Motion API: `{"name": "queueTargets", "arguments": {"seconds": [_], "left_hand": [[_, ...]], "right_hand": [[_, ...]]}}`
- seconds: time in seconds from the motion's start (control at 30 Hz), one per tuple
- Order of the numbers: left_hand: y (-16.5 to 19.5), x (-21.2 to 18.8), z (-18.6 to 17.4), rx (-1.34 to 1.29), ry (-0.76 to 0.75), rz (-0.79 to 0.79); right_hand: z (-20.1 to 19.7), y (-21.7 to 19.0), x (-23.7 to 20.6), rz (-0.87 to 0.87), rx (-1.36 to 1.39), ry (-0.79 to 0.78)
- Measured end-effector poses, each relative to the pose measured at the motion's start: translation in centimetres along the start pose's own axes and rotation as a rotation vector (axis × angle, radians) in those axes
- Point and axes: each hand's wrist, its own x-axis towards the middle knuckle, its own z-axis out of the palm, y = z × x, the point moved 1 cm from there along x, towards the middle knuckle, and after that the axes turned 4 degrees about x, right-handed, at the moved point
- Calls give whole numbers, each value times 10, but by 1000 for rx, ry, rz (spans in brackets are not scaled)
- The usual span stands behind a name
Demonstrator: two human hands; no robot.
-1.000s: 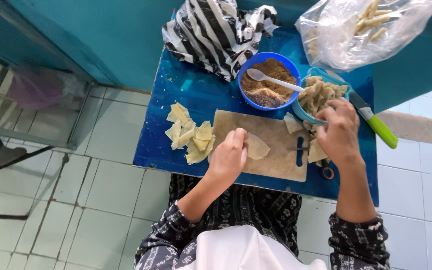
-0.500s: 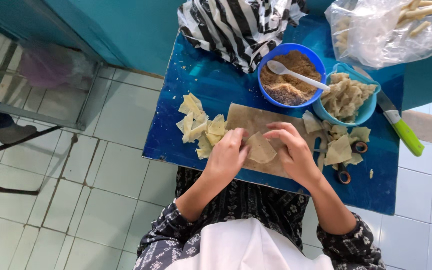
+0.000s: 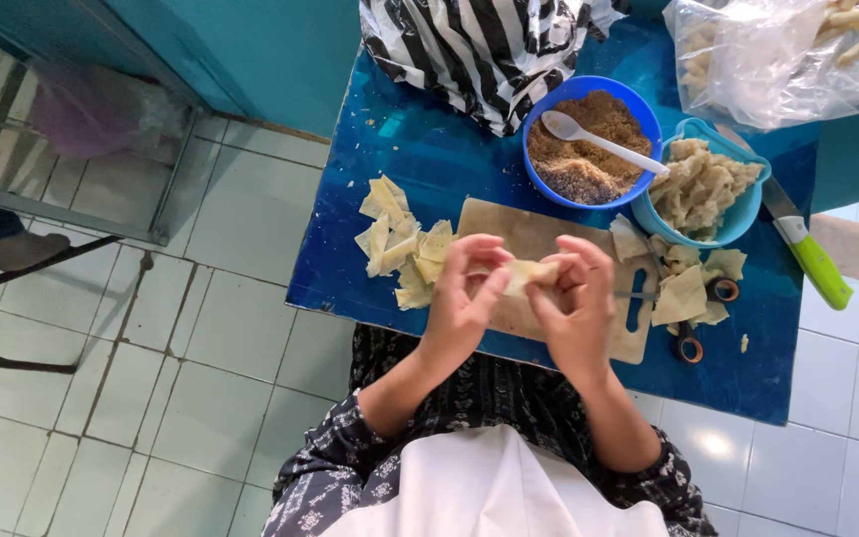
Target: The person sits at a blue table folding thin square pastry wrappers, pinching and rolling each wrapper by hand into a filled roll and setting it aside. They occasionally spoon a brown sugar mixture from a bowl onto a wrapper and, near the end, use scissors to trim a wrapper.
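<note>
Leftmost, a pile of folded wrappers (image 3: 397, 242) lies on the blue table (image 3: 420, 149), just beside the left end of the wooden board (image 3: 534, 231). Next, over the board, the left hand (image 3: 464, 298) has its fingers curled, thumb and fingertips pinching the left end of a pale wrapper (image 3: 529, 273). That wrapper is held up between both hands, above the board rather than lying on it. The right hand (image 3: 577, 303) meets it from the other side, its fingertips pinched on the right end, the two hands nearly touching.

Behind them, a striped bag (image 3: 479, 50) sits at the far edge of the table. Further right, a blue bowl (image 3: 539, 114) holds brown crumbly filling with a white spoon (image 3: 599, 141) resting in it. Touching it on the right is a teal bowl (image 3: 743, 214) heaped with pale filling. Below that bowl, loose wrappers (image 3: 683, 290) lie on the board's right end, over scissors with orange rings (image 3: 690, 348). A clear bag (image 3: 777, 60) sits at the far right corner, and a green-handled knife (image 3: 812, 261) lies near the table's right edge.
</note>
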Motion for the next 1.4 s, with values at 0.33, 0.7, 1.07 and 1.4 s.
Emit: {"name": "queueTargets", "arguments": {"seconds": [0.33, 0.7, 1.07, 1.4], "left_hand": [[-48, -12, 11, -380, -69, -305], [-23, 18, 30, 693, -315, -19], [-12, 0, 10, 984, -230, -48], [-13, -8, 10, 1013, -198, -16]], "right_hand": [[-8, -5, -17, 34, 629, 80], [-62, -11, -41, -156, -159, 189], [-31, -8, 5, -219, -826, -342], [-54, -17, -5, -336, -1351, -297]]}}
